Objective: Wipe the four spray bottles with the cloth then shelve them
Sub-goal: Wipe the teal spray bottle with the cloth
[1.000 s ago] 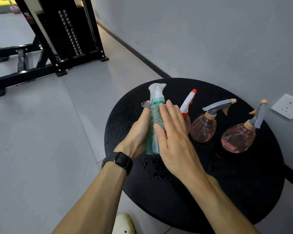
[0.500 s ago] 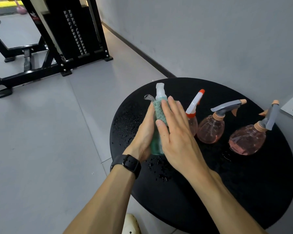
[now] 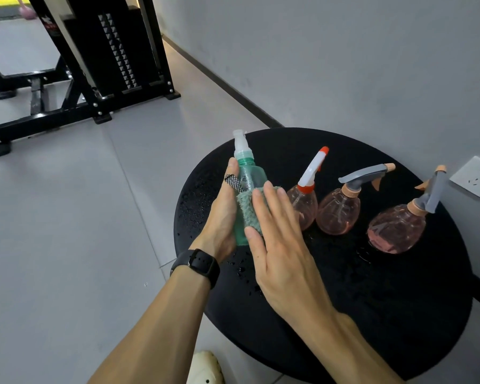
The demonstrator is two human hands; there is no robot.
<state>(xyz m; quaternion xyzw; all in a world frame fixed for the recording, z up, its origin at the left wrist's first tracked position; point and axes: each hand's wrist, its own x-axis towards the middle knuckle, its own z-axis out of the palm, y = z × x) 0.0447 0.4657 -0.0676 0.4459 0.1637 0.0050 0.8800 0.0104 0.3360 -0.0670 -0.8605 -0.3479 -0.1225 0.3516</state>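
Observation:
A green spray bottle with a clear pump top stands upright at the left edge of the round black table. My left hand grips its left side. My right hand presses a green cloth flat against the bottle's lower body, fingers straight. To the right stand three pink bottles in a row: one with a white and red trigger, one with a grey trigger, one with a grey trigger farthest right.
Water drops lie on the table around the green bottle. A grey wall with a white socket runs behind the table. A black gym machine frame stands on the grey floor at far left. A pale shoe shows below.
The cloth under my right hand has slid down from the bottle's neck to its lower body, uncovering the green shoulder. The bottle has turned a little in my left hand.

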